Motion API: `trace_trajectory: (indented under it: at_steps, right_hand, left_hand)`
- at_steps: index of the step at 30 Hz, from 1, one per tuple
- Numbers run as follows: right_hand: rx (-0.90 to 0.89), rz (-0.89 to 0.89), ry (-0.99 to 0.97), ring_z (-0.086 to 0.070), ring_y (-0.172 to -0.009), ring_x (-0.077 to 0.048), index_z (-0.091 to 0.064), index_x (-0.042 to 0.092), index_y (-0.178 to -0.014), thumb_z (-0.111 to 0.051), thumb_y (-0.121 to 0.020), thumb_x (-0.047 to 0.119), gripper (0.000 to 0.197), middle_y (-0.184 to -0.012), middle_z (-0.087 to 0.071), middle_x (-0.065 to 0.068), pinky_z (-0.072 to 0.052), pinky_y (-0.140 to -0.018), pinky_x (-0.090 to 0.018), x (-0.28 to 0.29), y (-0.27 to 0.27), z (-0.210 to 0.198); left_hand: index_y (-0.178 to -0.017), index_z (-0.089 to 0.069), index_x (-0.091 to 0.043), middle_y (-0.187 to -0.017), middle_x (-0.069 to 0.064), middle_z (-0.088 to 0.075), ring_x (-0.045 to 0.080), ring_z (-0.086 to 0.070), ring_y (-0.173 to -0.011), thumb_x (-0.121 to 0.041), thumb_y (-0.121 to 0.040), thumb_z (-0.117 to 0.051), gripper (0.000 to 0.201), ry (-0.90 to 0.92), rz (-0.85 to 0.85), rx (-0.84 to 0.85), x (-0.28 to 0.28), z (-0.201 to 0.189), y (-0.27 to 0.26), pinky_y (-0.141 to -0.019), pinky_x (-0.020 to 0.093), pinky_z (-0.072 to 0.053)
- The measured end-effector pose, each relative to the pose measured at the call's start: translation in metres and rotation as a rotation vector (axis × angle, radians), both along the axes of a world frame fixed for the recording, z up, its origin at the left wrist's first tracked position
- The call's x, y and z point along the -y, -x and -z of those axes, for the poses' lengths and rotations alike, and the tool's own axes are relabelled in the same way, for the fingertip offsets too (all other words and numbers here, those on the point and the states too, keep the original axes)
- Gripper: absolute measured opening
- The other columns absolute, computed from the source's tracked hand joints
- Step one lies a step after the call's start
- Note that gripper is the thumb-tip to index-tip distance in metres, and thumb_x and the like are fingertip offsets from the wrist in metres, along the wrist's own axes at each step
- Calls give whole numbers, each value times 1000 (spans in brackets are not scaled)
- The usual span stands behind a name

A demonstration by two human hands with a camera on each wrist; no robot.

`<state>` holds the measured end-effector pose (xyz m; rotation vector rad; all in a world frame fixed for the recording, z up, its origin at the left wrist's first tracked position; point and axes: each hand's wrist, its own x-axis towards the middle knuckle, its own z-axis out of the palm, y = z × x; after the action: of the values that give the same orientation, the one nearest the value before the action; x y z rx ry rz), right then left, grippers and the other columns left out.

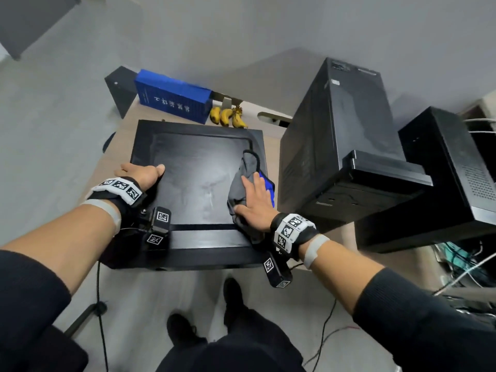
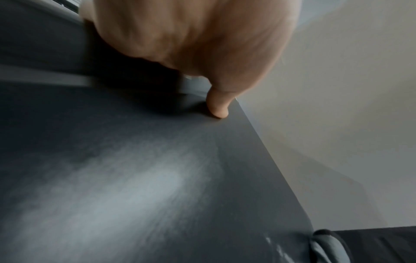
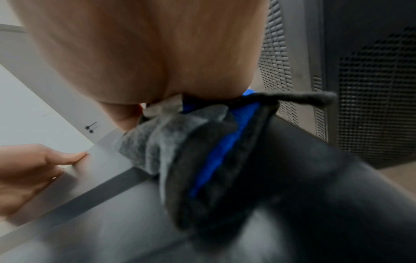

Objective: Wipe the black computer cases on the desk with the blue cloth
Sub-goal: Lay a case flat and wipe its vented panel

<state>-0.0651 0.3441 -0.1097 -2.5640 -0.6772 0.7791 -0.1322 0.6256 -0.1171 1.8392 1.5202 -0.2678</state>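
A black computer case (image 1: 198, 183) lies flat on the desk, its top showing pale wipe streaks. My left hand (image 1: 145, 173) grips its left edge, with the thumb (image 2: 218, 106) pressed on the top panel (image 2: 135, 178). My right hand (image 1: 255, 202) lies flat with straight fingers on the cloth (image 1: 241, 178), which is grey on one side and blue on the other, and presses it onto the case's right side. The cloth (image 3: 157, 142) bunches under the palm in the right wrist view. Two more black cases (image 1: 335, 135) (image 1: 442, 170) stand at the right.
Behind the flat case are a blue box (image 1: 171, 98), three bananas (image 1: 226, 116) and a dark stand (image 1: 120, 87). The wooden desk (image 1: 112, 157) ends just left of the case. Loose cables (image 1: 469, 269) hang at the right. My feet (image 1: 233, 299) are on the floor below.
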Motion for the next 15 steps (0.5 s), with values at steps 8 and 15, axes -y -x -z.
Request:
trace_trajectory:
  at_steps: [8,15]
  right_hand:
    - [63,-11,-12,11,-150,-28,-11,22,-156,-64,-86,29,88,-164,10,-10,4,-120,-49,-28,-48,-5]
    - [-3,58,-93,18,-149,-25,-5,18,-156,-60,-88,21,88,-163,14,-10,8,-120,-47,18,11,-2]
  left_hand:
    - [-158,8,-14,-163,17,-7,38,-14,-150,-53,-69,-84,135,73,0,127,21,-4,27,-123,51,-16]
    - [-157,17,-16,-165,17,0,38,-6,-152,-56,-69,-83,139,43,63,52,32,-2,26,-124,52,-8]
